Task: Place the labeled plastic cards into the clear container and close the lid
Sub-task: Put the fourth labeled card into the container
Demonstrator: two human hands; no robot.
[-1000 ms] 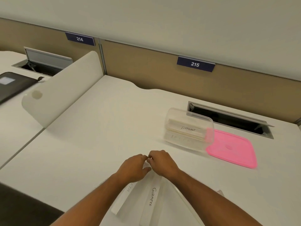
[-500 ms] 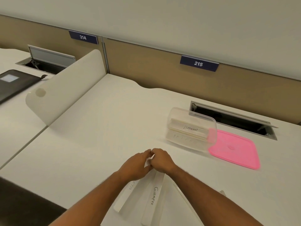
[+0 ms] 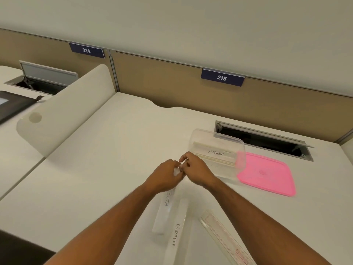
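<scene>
**Both hands pinching one card end, container open at centre right**

The clear container (image 3: 217, 153) is sitting open at centre right of the frame, holding stacked cards; the top one is reading ELEPHANT (image 3: 215, 152). Its near wall is lying just beyond the right hand. The pink lid (image 3: 267, 174) is lying flat on the desk (image 3: 114, 150), touching or just beside the container's right edge. Open desk is stretching wide to the left of the hands and up toward the back panel.

The left hand (image 3: 164, 177) and right hand (image 3: 196, 170) are meeting at frame centre, fingertips curled narrow and pinching the far end of a white card marked "…ETA" (image 3: 164, 209); the rest of its label is hidden under the left hand. The card is running down toward the lower centre. Whether its near end is resting on the desk I cannot tell.

Just right of it, the GIRAFFE card (image 3: 176, 236) is lying on the desk, and further right a clear strip (image 3: 223, 238) with faint pink marking is angling toward the lower right.

A cable hatch (image 3: 263, 140) is standing open behind the container. A curved divider (image 3: 63, 109) is bounding the desk at left. Signs 214 (image 3: 87, 50) and 215 (image 3: 222, 78) are sitting on the panel.
</scene>
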